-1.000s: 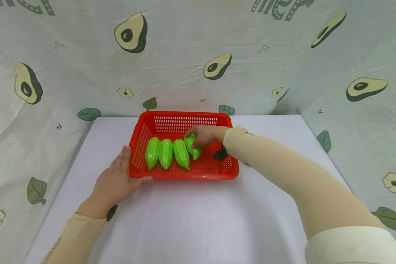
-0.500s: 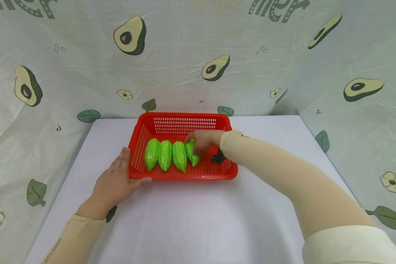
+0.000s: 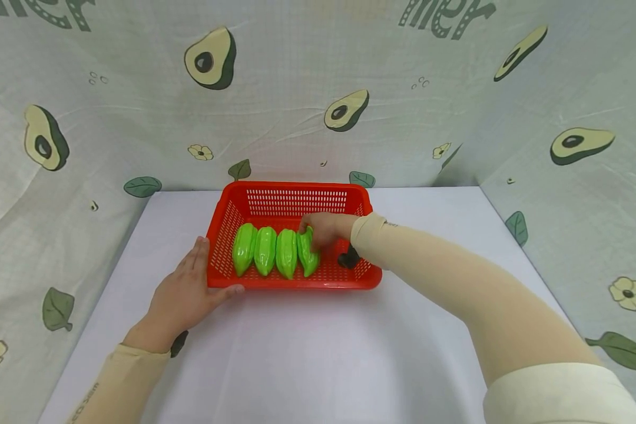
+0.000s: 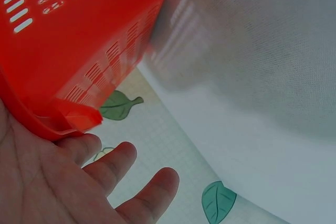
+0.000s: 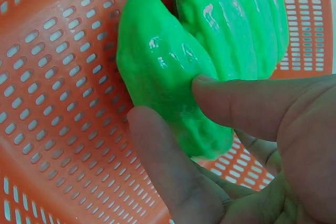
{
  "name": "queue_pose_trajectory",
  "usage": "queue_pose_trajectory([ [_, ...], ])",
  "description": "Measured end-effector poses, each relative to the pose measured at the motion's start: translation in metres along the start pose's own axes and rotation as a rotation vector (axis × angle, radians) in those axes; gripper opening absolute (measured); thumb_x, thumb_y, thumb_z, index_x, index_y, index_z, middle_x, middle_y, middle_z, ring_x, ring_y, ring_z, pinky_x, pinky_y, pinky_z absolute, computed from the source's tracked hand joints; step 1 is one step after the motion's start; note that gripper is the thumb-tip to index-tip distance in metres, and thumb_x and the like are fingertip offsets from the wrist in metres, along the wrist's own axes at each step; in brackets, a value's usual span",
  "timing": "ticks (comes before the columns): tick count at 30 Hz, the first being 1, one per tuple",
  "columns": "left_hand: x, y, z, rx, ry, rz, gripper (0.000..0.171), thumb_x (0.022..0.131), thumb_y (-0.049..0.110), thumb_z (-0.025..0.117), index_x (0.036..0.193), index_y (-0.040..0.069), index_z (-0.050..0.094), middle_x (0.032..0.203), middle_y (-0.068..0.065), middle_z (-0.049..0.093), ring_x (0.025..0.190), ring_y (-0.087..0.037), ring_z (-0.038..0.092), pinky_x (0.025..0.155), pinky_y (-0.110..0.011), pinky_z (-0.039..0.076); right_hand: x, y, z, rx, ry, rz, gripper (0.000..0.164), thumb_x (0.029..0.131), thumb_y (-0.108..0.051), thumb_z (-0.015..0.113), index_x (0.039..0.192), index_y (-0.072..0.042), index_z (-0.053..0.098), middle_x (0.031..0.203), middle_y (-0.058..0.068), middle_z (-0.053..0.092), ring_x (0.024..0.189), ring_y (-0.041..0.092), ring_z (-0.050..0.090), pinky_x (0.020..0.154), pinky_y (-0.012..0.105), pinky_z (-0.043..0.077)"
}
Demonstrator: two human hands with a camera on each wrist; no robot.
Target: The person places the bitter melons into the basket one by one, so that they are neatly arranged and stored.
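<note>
A red plastic basket (image 3: 297, 284) holds a row of several glossy, ridged green bitter melons (image 3: 265, 251), apparently plastic, side by side in its left and middle part. My right hand (image 3: 322, 228) reaches in and pinches the rightmost bitter melon (image 5: 163, 66) near its back end; the thumb lies on one flank and the forefinger on the other. Its front tip points toward me. At the front left corner, my left hand (image 3: 182, 297) rests against the basket, fingers stretched along the left side and thumb along the front rim. The left wrist view shows the palm touching the rim.
White cloth covers the table (image 3: 297, 353). Behind and on both sides stands a pale curtain (image 3: 275, 118) printed with avocados and leaves. A dark object (image 3: 348, 257) shows by my right wrist, over the basket's right part.
The rightmost bitter melon has come slightly toward me and turned straighter, in line with the row. The one beside it has straightened too. My left hand has stayed put.
</note>
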State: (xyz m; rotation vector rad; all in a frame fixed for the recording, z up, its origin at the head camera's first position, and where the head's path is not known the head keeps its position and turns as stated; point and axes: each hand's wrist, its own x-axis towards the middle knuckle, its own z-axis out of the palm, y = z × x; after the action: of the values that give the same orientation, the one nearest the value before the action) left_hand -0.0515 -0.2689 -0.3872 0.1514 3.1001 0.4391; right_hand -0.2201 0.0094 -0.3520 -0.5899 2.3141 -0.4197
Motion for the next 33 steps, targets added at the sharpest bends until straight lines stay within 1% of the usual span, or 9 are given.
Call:
queue_pose_trajectory([
  [5,0.000,-0.001,0.000,0.000,-0.004,-0.003,0.130,0.077,0.089,0.043,0.156,-0.006,0.004,0.160,-0.030,0.015,0.141,-0.051,0.026,0.098,-0.065,0.041,0.003,0.001,0.002,-0.021,0.010,-0.001,0.053,0.089,-0.005,0.071,0.136,-0.009,0.049,0.113,0.009,0.057,0.097,0.021,0.057,0.076,0.026,0.054],
  [10,0.000,0.000,0.001,0.002,-0.007,-0.004,0.130,0.077,0.088,0.044,0.156,-0.006,0.003,0.160,-0.030,0.015,0.140,-0.051,0.026,0.097,-0.065,0.042,0.004,0.003,0.002,-0.042,0.015,0.005,0.056,0.090,-0.009,0.073,0.138,-0.006,0.045,0.116,0.009,0.056,0.099,0.020,0.057,0.079,0.025,0.053],
  [14,0.000,0.000,0.001,0.001,-0.007,-0.003,0.129,0.077,0.088,0.045,0.156,-0.006,0.003,0.160,-0.030,0.015,0.140,-0.051,0.026,0.097,-0.065,0.042,0.000,0.003,0.000,-0.037,0.017,0.009,0.058,0.090,-0.012,0.073,0.140,-0.007,0.044,0.117,0.009,0.056,0.101,0.021,0.057,0.081,0.026,0.053],
  [17,0.000,0.000,0.001,0.003,-0.009,-0.004,0.129,0.078,0.087,0.046,0.156,-0.006,0.003,0.160,-0.030,0.015,0.140,-0.051,0.026,0.098,-0.065,0.042,-0.004,0.003,-0.003,-0.023,0.015,0.009,0.059,0.091,-0.011,0.071,0.143,-0.007,0.042,0.117,0.008,0.056,0.099,0.021,0.059,0.078,0.027,0.055],
  [21,0.001,0.000,0.001,0.006,-0.012,-0.006,0.128,0.079,0.085,0.049,0.156,-0.006,0.002,0.160,-0.030,0.015,0.140,-0.052,0.026,0.098,-0.065,0.041,-0.011,0.003,-0.010,0.026,-0.002,0.014,0.064,0.091,-0.009,0.069,0.148,-0.007,0.038,0.120,0.010,0.055,0.093,0.023,0.064,0.072,0.029,0.058],
  [25,0.001,0.000,0.001,0.005,-0.018,-0.010,0.128,0.079,0.085,0.049,0.156,-0.005,0.001,0.160,-0.030,0.014,0.140,-0.052,0.026,0.099,-0.066,0.040,-0.017,0.004,-0.019,0.100,-0.025,0.011,0.069,0.093,-0.008,0.068,0.152,-0.008,0.034,0.124,0.012,0.054,0.092,0.027,0.068,0.070,0.032,0.060],
  [27,0.001,-0.001,0.001,0.006,-0.024,-0.014,0.128,0.079,0.086,0.048,0.156,-0.005,-0.001,0.160,-0.030,0.014,0.140,-0.052,0.026,0.099,-0.066,0.041,-0.020,0.007,-0.027,0.143,-0.034,-0.013,0.068,0.094,-0.008,0.067,0.152,-0.008,0.034,0.121,0.014,0.056,0.093,0.029,0.068,0.070,0.034,0.060],
  [30,0.001,-0.001,0.001,0.011,-0.029,-0.017,0.129,0.079,0.086,0.046,0.156,-0.004,-0.002,0.160,-0.030,0.014,0.140,-0.052,0.026,0.097,-0.065,0.042,-0.027,0.012,-0.041,0.219,-0.023,-0.068,0.064,0.095,-0.008,0.067,0.150,-0.008,0.035,0.120,0.017,0.058,0.094,0.033,0.069,0.073,0.039,0.061],
  [33,0.001,-0.001,0.001,0.014,-0.028,-0.016,0.128,0.079,0.086,0.047,0.156,-0.004,-0.001,0.160,-0.030,0.014,0.140,-0.052,0.025,0.097,-0.065,0.042,-0.039,0.018,-0.058,0.272,0.039,-0.120,0.059,0.095,-0.009,0.067,0.147,-0.007,0.038,0.130,0.018,0.055,0.102,0.033,0.066,0.077,0.041,0.060],
])
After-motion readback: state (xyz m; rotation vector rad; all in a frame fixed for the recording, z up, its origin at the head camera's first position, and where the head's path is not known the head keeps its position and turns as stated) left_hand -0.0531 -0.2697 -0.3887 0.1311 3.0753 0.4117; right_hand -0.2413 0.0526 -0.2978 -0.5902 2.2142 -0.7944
